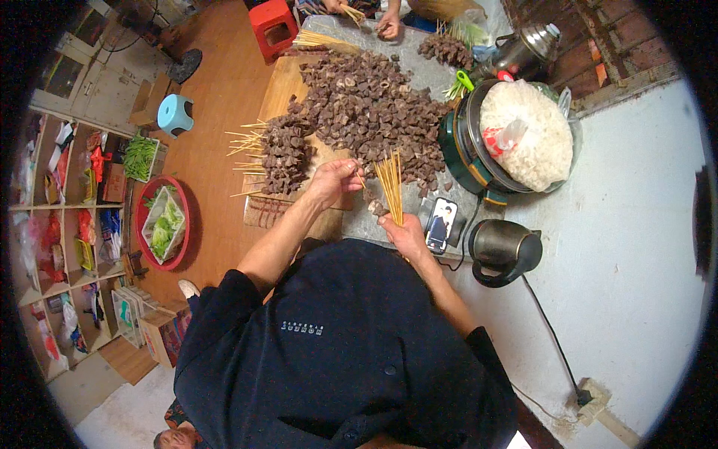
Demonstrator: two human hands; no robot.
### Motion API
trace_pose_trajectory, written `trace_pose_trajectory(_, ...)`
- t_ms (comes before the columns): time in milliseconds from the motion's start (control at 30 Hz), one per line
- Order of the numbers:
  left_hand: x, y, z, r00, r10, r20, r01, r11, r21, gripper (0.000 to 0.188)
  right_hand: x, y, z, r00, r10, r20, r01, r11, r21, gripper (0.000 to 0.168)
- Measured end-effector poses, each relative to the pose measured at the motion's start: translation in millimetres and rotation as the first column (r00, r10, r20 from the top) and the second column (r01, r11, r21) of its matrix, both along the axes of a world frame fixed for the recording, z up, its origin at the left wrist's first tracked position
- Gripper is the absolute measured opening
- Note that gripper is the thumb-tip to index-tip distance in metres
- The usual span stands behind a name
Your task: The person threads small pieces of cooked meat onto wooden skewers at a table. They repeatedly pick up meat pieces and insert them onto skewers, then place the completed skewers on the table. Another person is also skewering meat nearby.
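Note:
My left hand [336, 178] pinches what looks like a small chunk of dark meat at the tip of a thin bamboo skewer; the fingers partly hide it. Lower on that skewer sit threaded meat pieces [376, 208], close to my right thumb. My right hand [405, 234] grips a fanned bundle of bare bamboo skewers [391, 182] together with the one being threaded. Beyond both hands spreads a large heap of dark meat chunks [370, 101]. Left of the heap, loaded skewers [285, 160] lie stacked, their bare ends facing left.
Across the table another person's hands [388, 25] hold skewers. A green-sided pot [465, 151] bears a big bag of white food [527, 134]. Nearer are a propped phone [441, 225] and an electric kettle [502, 250]. Stools [175, 115] and a red basin [188, 236] stand on the floor.

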State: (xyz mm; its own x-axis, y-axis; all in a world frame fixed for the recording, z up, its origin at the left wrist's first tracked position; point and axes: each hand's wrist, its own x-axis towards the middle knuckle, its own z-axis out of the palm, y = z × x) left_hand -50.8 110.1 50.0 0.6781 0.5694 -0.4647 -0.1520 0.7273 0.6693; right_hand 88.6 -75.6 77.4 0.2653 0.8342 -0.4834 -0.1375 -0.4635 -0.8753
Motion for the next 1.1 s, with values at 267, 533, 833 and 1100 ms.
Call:
trace_pose_trajectory(267,3,-38,3,0.971,-0.216,-0.103,0.213,0.976,-0.045,0.019,-2,4,-1,1.0,-0.019,0.02,0.019,1.0,0.0,0.019)
trace_pose_trajectory(533,-5,0,-52,0.945,0.279,-0.169,-0.29,0.956,-0.043,0.016,-7,5,-18,0.979,-0.2,-0.026,0.201,0.975,0.098,0.016)
trace_pose_trajectory(833,-9,18,-62,0.72,0.325,-0.613,0.468,0.426,0.774,0.037,-1,-3,-23,0.991,-0.108,0.077,0.109,0.994,-0.013,0.017)
trace_pose_trajectory(1100,-1,6,-66,0.638,0.336,-0.693,0.589,0.367,0.72,0.025,-4,0,-15,0.993,-0.013,0.119,0.011,1.0,0.014,0.023)
